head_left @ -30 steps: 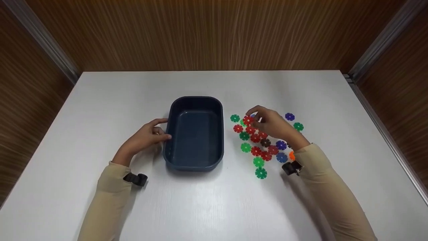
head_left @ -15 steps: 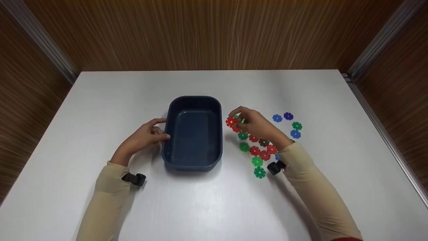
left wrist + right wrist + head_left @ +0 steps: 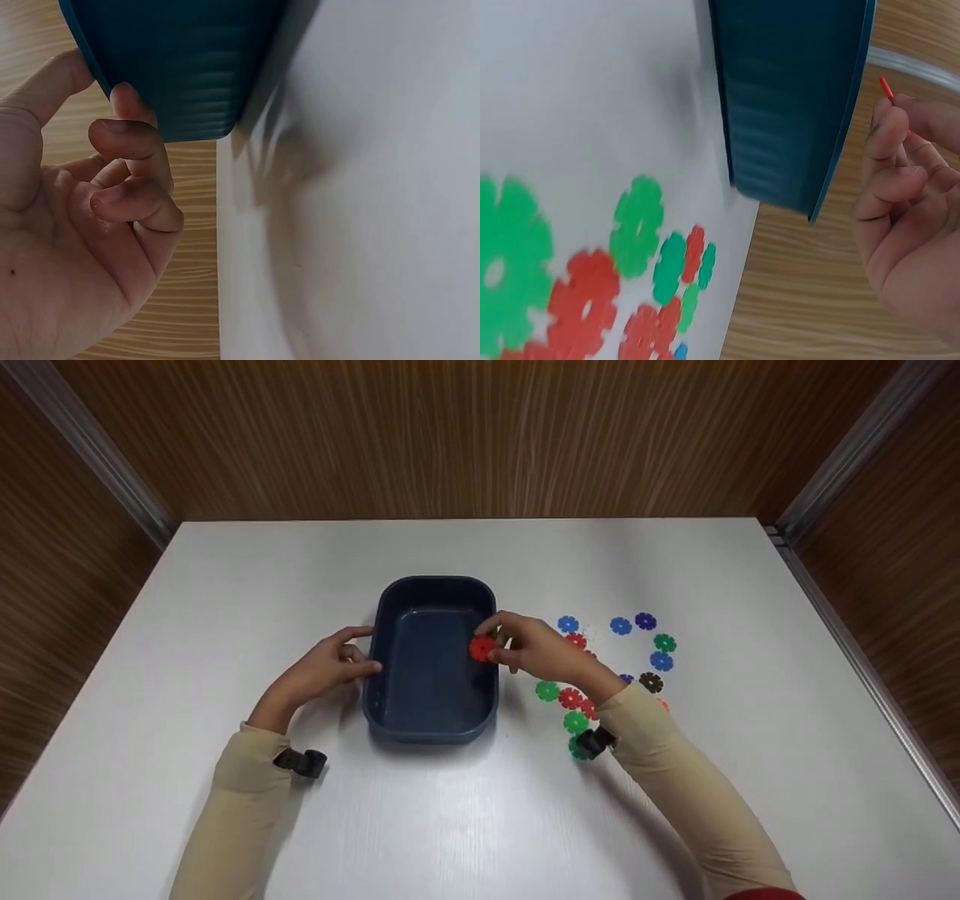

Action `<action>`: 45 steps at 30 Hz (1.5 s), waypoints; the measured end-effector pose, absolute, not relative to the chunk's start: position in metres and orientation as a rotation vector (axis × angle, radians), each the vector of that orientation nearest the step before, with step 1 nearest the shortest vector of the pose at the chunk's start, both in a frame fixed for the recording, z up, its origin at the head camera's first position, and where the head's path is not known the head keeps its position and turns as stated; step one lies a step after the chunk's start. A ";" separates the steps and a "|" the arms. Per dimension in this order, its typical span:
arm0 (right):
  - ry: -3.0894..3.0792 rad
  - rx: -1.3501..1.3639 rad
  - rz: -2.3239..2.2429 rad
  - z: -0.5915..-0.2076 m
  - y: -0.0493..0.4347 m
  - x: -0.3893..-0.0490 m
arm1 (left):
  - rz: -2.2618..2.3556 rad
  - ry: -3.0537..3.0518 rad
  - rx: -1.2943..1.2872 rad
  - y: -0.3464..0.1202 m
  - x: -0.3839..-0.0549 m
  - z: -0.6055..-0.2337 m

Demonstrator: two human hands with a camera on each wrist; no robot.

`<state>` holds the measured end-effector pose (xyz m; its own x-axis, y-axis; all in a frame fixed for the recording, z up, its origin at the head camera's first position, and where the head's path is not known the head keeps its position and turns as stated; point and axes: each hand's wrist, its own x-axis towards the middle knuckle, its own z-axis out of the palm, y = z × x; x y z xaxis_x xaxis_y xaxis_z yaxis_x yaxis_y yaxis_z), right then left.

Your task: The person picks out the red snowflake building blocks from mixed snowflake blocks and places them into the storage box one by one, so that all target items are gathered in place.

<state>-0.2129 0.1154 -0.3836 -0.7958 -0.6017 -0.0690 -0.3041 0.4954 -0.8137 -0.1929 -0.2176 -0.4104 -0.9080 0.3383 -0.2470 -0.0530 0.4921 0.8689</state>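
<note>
Nearest, a left sleeve (image 3: 238, 810) and a right sleeve (image 3: 697, 802) are stretching over the white bench (image 3: 442, 825), each bearing a small black wrist device (image 3: 301, 763). Farther in, a dark green disc (image 3: 577, 748) is lying partly behind the right device, with a lighter green disc (image 3: 576, 723) just beyond it. The left hand (image 3: 322, 669) is gripping the left wall of the dark blue tray (image 3: 431, 682), its thumb and one finger pinching the rim while other fingers are curling loosely. The right hand (image 3: 544, 651) is pinching a red disc (image 3: 478, 652) between thumb and fingers, holding it over the tray's right side; it seems to be staying clear of the rim, though the right wrist view is showing it only edge-on. Right of the tray, more notched discs are lying scattered, partly hidden by the right arm: a dark brown disc (image 3: 651, 682), then a green disc (image 3: 664, 643) and, farther, a purple disc (image 3: 645, 621). A wood-grain panel (image 3: 480, 442) is standing behind the bench.
</note>
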 end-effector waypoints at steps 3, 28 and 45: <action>2.378 -0.789 -1.230 -0.383 0.108 -0.210 | 1.393 2.360 0.238 -0.217 -0.193 -0.411; 2.302 -0.798 -1.269 -0.390 0.115 -0.205 | 1.406 2.363 0.228 -0.217 -0.195 -0.416; 2.427 -0.585 -1.173 -0.386 0.171 -0.215 | 1.365 2.376 0.205 -0.218 -0.193 -0.412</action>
<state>-0.2147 0.1715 -0.3863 -0.8408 -0.5185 -0.1554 -0.2003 0.5648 -0.8005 -0.1925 -0.2183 -0.4120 -0.9128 0.3145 -0.2604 -0.0667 0.5144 0.8550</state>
